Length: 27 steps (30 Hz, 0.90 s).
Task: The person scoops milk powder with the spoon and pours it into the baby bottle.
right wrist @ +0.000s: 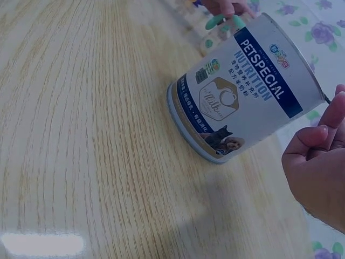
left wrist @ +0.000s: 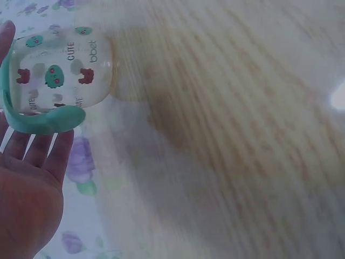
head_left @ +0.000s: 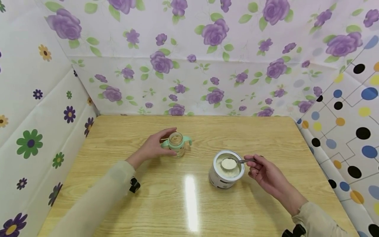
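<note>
My left hand (head_left: 156, 144) grips a clear baby bottle (left wrist: 59, 73) with mint-green handles and printed cartoon figures. In the head view the thumb lies along its near side and the fingers reach round the far side; the bottle's mouth (head_left: 176, 138) is uncapped. With my right hand (head_left: 267, 174) I pinch the handle of a metal spoon (head_left: 246, 161). Its bowl, heaped with pale powder (head_left: 229, 163), is over the open mouth of a white milk powder tin (right wrist: 245, 91). More powder shows inside the tin, which stands upright on the table.
The wood-grain table (head_left: 142, 210) carries a bright light reflection near its middle. Purple-flowered sheeting (head_left: 189, 82) rises behind it. Patterned sheets border both sides: coloured flowers at the left (head_left: 44, 131), dots and lines at the right (head_left: 340, 138).
</note>
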Tool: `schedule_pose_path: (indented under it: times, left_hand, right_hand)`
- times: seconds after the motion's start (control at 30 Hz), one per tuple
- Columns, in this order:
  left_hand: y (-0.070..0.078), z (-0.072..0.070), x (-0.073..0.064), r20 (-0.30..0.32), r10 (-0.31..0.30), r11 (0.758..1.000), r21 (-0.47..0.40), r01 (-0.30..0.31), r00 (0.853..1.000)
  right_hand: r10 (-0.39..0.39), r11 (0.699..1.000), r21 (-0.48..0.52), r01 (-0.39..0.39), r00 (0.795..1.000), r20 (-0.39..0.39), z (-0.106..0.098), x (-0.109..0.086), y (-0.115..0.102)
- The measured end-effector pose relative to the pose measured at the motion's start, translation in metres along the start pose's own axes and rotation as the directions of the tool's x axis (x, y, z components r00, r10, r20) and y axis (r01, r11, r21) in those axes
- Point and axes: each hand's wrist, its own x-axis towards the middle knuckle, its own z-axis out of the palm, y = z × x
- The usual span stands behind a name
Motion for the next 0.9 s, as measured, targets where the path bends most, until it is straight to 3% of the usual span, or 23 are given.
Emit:
schedule_pose_path:
  times: [0.33,0.73,0.9]
  left_hand:
    - [-0.009,0.008,0.002,-0.039,-0.019,0.998,-0.068,0.016,0.999]
    - [-0.009,0.004,0.003,-0.001,-0.031,0.996,-0.079,0.031,1.000]
    - [-0.010,0.003,0.004,0.005,-0.028,0.995,-0.095,0.028,1.000]
  right_hand:
    - [0.012,1.000,0.002,-0.012,1.000,-0.022,0.001,-0.002,0.001]
    - [0.008,1.000,0.001,-0.008,1.000,0.003,0.002,-0.005,-0.002]
    - [-0.020,1.000,0.023,0.019,0.999,0.048,0.008,-0.001,-0.016]
